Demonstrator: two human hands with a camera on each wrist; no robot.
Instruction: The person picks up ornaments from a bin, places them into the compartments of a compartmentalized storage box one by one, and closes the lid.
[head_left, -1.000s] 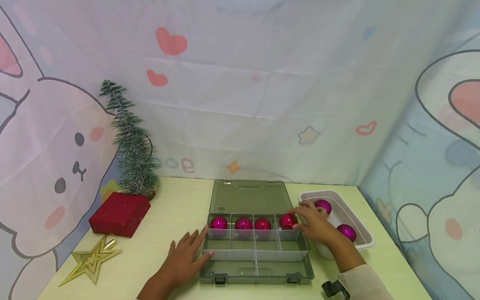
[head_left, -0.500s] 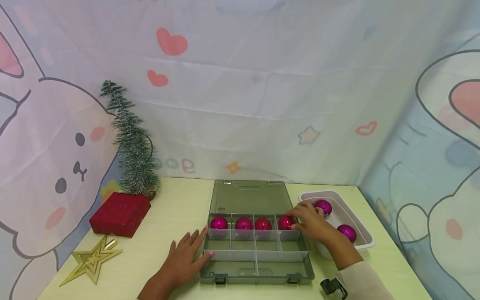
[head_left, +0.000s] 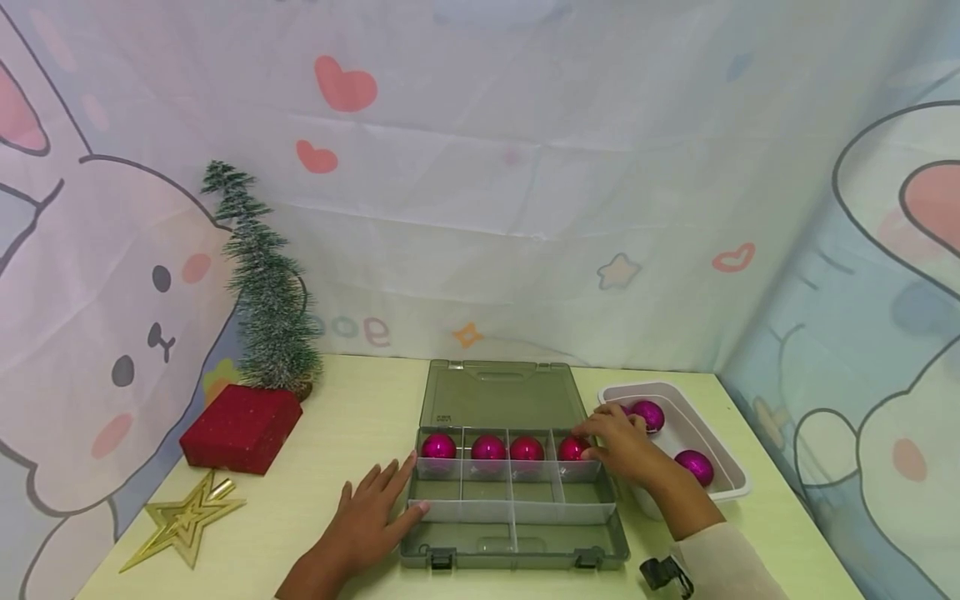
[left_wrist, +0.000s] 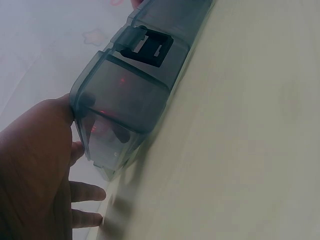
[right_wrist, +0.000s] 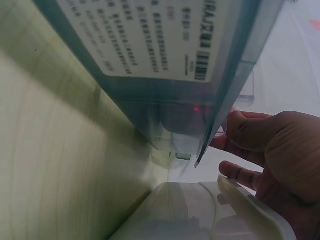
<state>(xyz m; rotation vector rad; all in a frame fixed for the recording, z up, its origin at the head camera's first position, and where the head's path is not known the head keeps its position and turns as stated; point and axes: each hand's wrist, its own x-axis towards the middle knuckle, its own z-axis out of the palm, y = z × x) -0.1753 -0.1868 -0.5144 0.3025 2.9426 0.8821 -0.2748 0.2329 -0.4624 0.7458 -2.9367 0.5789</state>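
Observation:
A grey see-through divided box (head_left: 562,514) lies with its lid (head_left: 498,396) folded back. Shiny pink-red baubles fill its back row, one per compartment: left bauble (head_left: 438,446), second bauble (head_left: 488,447), third bauble (head_left: 527,448). My right hand (head_left: 626,446) reaches over the box's right side, thumb and forefinger around the rightmost red bauble (head_left: 572,448) in its compartment. My left hand (head_left: 367,512) has its fingers spread, thumb and forefinger against the box's left edge. In the left wrist view the box (left_wrist: 135,85) shows its black latch.
A white basket (head_left: 731,475) right of the box holds several purple glitter baubles (head_left: 693,467), partly under my right forearm. At left stand a small Christmas tree (head_left: 270,317) and a red box (head_left: 240,429), with a gold star (head_left: 182,521) in front. A printed cloth encloses the table.
The rightmost red bauble has sunk slightly lower into its compartment, with my right fingers moving down along with it. My left hand stays where it was.

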